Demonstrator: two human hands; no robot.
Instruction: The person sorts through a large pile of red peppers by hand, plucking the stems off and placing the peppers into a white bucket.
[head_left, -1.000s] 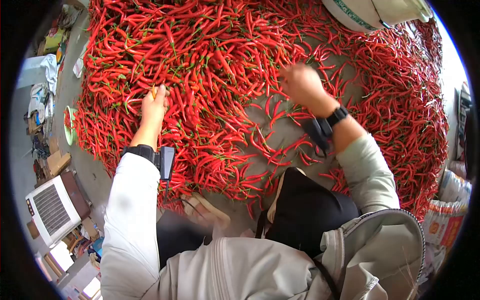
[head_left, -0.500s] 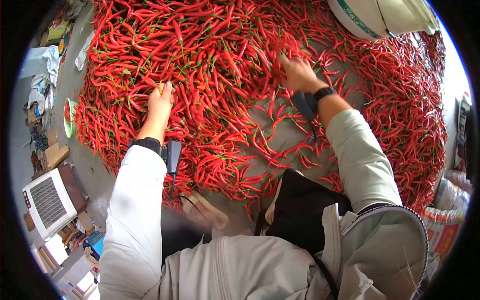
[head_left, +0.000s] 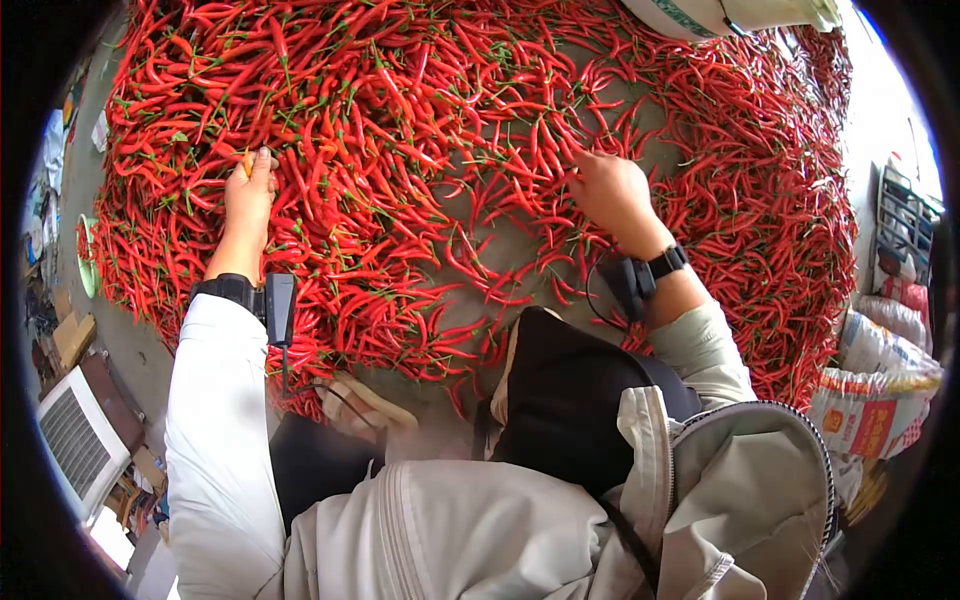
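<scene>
Head view. Person crouched at the near edge of a broad spread of red chillies (head_left: 400, 120) laid out on a grey concrete floor (head_left: 520, 250).

Progress, as a judgement: sorting or picking looks barely dented. The spread runs thick from far left to far right. Only a thin patch in the centre, near the knees, shows bare floor with scattered single pods. Most of the heap appears unhandled.

Left hand (head_left: 248, 195): closed in a loose fist, resting in the left part of the pile, a pale yellowish bit poking from the top of the grip. What it is, cannot tell. Black wrist strap with a small device (head_left: 279, 308) behind it.

Right hand (head_left: 610, 190): palm down at the edge of the thin patch, fingers curled into the pods. Whether it has actually pinched any, cannot tell. Black watch-like band (head_left: 664, 264) on the wrist.

Materials: pods slim, curved, tapering, glossy skin, thin green stems. Floor matt, dusty. Pale smooth jacket sleeves. White woven sack (head_left: 720, 15) at the far edge; printed sacks (head_left: 875, 400) stacked at right; a slatted white appliance (head_left: 75, 440) near left.
</scene>
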